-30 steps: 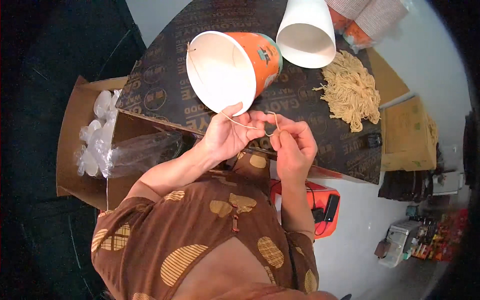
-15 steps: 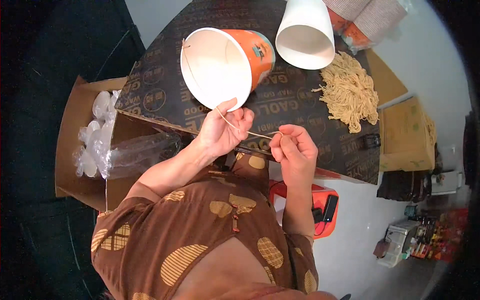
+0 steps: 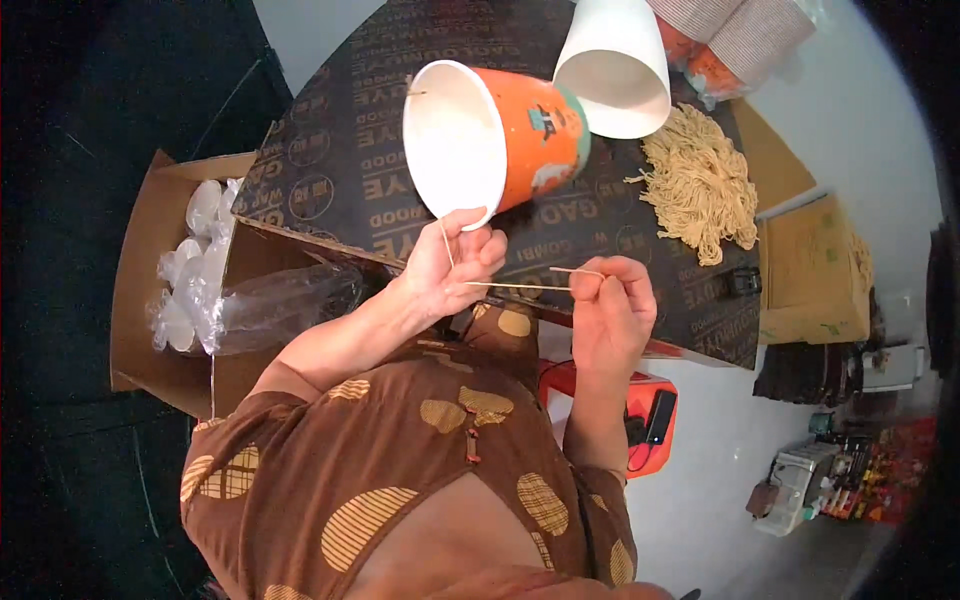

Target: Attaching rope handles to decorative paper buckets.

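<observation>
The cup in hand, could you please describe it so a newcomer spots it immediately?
Find the dark table, then the left hand at its near edge. That hand holds a tilted cup by its rim. Unlike the white cup beside it, this one is orange outside.

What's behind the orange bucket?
Dark patterned tabletop shows around the orange bucket, with a white bucket just past its base; whatever its body covers can't be seen.
</observation>
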A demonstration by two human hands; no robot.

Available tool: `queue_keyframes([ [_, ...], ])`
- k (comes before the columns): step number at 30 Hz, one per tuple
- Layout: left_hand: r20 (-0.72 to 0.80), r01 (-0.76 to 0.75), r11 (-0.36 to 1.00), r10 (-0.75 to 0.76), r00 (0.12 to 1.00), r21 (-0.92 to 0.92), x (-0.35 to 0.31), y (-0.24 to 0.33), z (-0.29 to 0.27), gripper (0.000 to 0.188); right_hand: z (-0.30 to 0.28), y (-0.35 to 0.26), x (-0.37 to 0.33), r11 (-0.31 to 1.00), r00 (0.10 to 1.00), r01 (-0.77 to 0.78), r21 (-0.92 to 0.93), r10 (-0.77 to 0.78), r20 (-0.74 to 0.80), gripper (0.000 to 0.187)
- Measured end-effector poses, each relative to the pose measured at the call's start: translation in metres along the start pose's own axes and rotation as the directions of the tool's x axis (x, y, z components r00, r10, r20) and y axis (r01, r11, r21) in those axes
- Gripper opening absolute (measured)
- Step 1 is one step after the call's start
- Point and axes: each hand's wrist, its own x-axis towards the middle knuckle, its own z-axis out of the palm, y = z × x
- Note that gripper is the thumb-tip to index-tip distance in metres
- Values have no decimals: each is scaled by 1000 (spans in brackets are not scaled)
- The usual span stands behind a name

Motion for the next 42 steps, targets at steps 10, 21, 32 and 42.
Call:
queue_keyframes([
  [10,4,167,986,-167,986,6,1,-11,0,54,11,9,-5,905,997,81,-418,-73,34,10],
  [21,-133,96,991,-107,985,-89,-7,-15,27,59,24,25,-4,783,975,189,-593,-223,16,12],
  [32,-53,129,988,-134,990,-89,-7,-16,26,62,29,20,-7,476,913,351,-807,-364,182,19],
  [42,-10,118,991,-118,993,-60,-6,-18,22,62,33,20,-6,463,923,333,-822,-338,184,20],
])
